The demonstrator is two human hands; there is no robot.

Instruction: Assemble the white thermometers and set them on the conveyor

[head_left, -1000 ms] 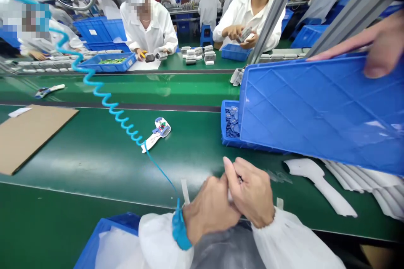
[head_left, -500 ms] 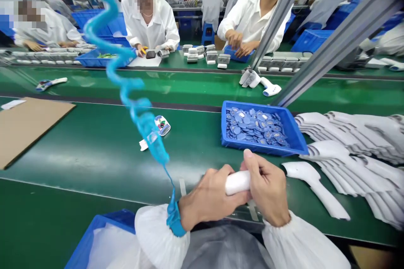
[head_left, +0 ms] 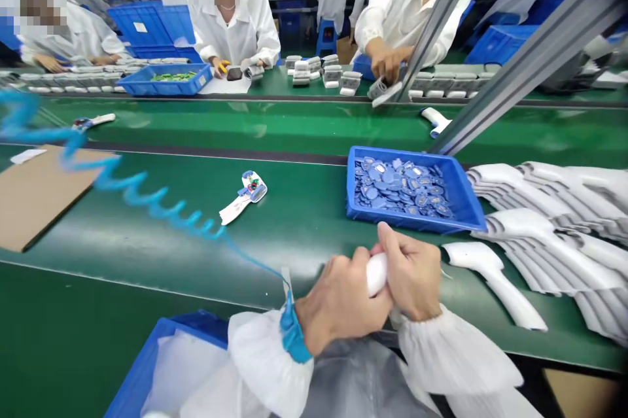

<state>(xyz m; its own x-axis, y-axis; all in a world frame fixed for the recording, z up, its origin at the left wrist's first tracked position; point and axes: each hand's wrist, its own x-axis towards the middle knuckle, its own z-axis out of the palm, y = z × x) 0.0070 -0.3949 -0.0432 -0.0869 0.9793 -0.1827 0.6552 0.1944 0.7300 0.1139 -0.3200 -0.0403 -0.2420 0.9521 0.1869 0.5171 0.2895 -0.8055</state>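
Observation:
Close to my body, my left hand (head_left: 341,303) and my right hand (head_left: 416,274) are both closed around a white plastic housing (head_left: 377,274). Only a short rounded stretch of it shows between them; my fingers hide the rest. My right thumb points upward above it. A blue coiled cord (head_left: 161,205) runs from the blue band (head_left: 294,333) on my left wrist. To the right of my right hand lies a single white handle-shaped shell (head_left: 495,277). Beyond the hands, a blue tray (head_left: 415,225) contains many small blue oval pieces.
Stacks of white shells (head_left: 540,235) line the right side. An opened device with wires (head_left: 252,188) lies left of centre, cardboard (head_left: 34,202) farther left. A metal post (head_left: 520,71) slants across the right. Co-workers sit across the green belt (head_left: 294,127).
My hands have drawn closer together, covering more of the housing. The coiled cord has swung left, uncovering the opened device. Across the belt, a co-worker has picked up a device.

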